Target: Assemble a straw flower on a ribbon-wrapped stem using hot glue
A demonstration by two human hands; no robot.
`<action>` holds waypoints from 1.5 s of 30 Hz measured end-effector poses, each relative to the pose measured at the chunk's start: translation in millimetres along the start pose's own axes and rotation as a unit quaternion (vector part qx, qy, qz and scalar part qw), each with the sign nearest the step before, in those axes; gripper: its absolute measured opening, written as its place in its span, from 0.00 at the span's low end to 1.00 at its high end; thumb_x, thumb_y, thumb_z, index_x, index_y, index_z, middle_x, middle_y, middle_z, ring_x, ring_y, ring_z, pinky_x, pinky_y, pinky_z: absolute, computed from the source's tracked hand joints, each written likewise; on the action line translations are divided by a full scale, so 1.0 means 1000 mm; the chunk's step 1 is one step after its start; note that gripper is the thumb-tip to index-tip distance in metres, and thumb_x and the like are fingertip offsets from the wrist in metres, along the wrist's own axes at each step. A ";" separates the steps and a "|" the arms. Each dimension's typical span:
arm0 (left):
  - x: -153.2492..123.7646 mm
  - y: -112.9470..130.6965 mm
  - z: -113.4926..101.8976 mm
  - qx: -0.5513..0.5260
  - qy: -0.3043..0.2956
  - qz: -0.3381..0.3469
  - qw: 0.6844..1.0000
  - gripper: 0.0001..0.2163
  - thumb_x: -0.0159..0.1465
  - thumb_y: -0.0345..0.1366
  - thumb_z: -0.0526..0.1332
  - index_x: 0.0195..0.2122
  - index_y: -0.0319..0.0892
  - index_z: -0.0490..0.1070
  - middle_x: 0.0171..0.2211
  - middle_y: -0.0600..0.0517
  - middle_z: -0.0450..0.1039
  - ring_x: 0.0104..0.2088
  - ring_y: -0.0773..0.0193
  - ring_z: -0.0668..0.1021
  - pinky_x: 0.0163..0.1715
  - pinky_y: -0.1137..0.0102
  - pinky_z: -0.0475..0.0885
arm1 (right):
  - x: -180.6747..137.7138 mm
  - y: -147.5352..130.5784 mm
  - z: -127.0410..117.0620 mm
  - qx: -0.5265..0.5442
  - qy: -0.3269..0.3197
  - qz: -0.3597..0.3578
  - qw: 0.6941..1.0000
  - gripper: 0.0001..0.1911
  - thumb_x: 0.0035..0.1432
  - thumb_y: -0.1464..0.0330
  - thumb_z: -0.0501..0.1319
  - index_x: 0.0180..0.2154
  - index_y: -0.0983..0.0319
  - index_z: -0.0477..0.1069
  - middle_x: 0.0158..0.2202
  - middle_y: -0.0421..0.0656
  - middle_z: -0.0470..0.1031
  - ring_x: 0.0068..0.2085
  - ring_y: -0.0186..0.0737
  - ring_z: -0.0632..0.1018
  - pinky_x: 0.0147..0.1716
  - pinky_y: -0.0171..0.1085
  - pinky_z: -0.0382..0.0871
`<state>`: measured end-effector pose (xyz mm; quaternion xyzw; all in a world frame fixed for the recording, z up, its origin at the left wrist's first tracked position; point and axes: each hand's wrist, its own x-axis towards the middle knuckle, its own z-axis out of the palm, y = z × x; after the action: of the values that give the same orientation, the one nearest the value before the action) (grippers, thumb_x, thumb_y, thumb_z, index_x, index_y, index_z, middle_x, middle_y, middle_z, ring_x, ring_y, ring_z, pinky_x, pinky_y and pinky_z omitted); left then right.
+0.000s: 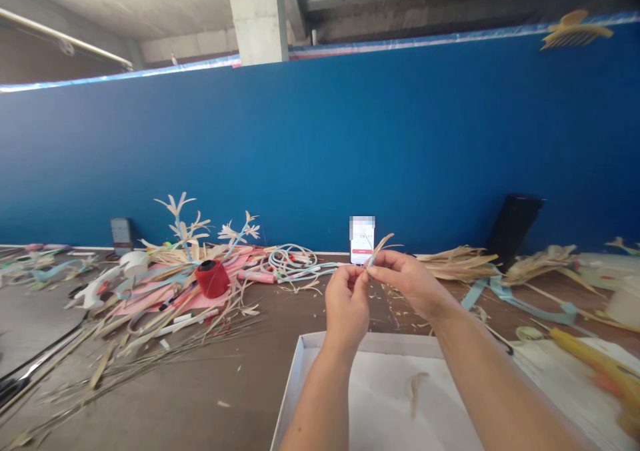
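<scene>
My left hand (347,307) and my right hand (413,279) meet above the far edge of a shallow white box (400,345). Between their fingertips is a small dried-husk flower (384,241), its pale strips fanning up and to the right. Both hands pinch its base, where the fingers hide part of it. Behind them a phone (361,251) with a lit screen leans on the blue partition. One loose piece of husk (415,392) lies inside the box, under my right forearm.
At left are husk flowers (183,227) on blue stems, a red thread spool (212,279), thin stalks and scissors (25,379). A coiled light-blue cord (290,261) lies mid-table. Husk bundles (457,263), blue ribbon (533,299) and a yellow tool (590,354) are at right.
</scene>
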<state>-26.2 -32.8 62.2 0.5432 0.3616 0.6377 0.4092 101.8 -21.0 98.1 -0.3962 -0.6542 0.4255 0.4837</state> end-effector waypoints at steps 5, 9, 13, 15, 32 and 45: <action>0.000 -0.001 0.000 0.016 0.003 0.004 1.000 0.10 0.58 0.43 0.57 0.31 0.41 0.68 0.25 0.53 0.67 0.24 0.69 0.65 0.25 0.74 0.58 | 0.000 0.000 0.001 -0.029 0.018 0.003 0.999 0.10 0.50 0.62 0.61 0.31 0.62 0.72 0.31 0.40 0.73 0.33 0.37 0.70 0.34 0.35 0.60; 0.000 -0.001 0.000 0.031 0.002 0.006 0.999 0.10 0.59 0.42 0.57 0.32 0.41 0.67 0.26 0.53 0.67 0.24 0.69 0.66 0.26 0.74 0.59 | 0.000 0.000 0.001 -0.036 0.018 0.012 0.999 0.10 0.51 0.61 0.60 0.31 0.62 0.72 0.30 0.40 0.72 0.34 0.37 0.70 0.35 0.36 0.60; 0.000 0.000 0.000 0.026 -0.002 0.013 1.000 0.10 0.59 0.42 0.57 0.32 0.40 0.67 0.27 0.52 0.68 0.25 0.68 0.67 0.26 0.74 0.60 | 0.001 0.000 0.001 -0.034 0.020 0.018 0.999 0.12 0.51 0.60 0.60 0.30 0.62 0.73 0.30 0.40 0.73 0.33 0.37 0.70 0.35 0.36 0.60; 0.000 0.001 0.000 0.022 0.000 0.014 1.000 0.10 0.58 0.42 0.57 0.32 0.40 0.67 0.27 0.52 0.68 0.25 0.68 0.67 0.26 0.74 0.60 | 0.001 0.001 0.001 -0.031 0.022 0.020 0.999 0.12 0.50 0.60 0.61 0.30 0.62 0.73 0.30 0.41 0.73 0.33 0.38 0.70 0.35 0.36 0.60; 0.001 -0.002 -0.002 0.119 -0.009 0.023 0.993 0.08 0.60 0.40 0.55 0.31 0.40 0.67 0.28 0.51 0.69 0.28 0.67 0.69 0.28 0.73 0.62 | 0.001 -0.005 -0.003 -0.158 0.050 -0.003 0.986 0.15 0.49 0.60 0.57 0.20 0.64 0.70 0.20 0.38 0.67 0.26 0.35 0.66 0.26 0.34 0.56; 0.002 0.000 -0.001 0.032 -0.020 -0.031 0.999 0.09 0.58 0.41 0.57 0.30 0.40 0.66 0.23 0.54 0.67 0.21 0.71 0.65 0.22 0.76 0.59 | -0.001 -0.011 -0.002 -0.113 -0.001 0.011 0.994 0.18 0.54 0.59 0.53 0.24 0.65 0.72 0.25 0.42 0.69 0.30 0.37 0.68 0.29 0.34 0.58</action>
<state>-27.5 -31.1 62.8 0.5573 0.3903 0.6016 0.4185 102.5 -25.0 108.8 -0.4553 -0.6942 0.3546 0.4302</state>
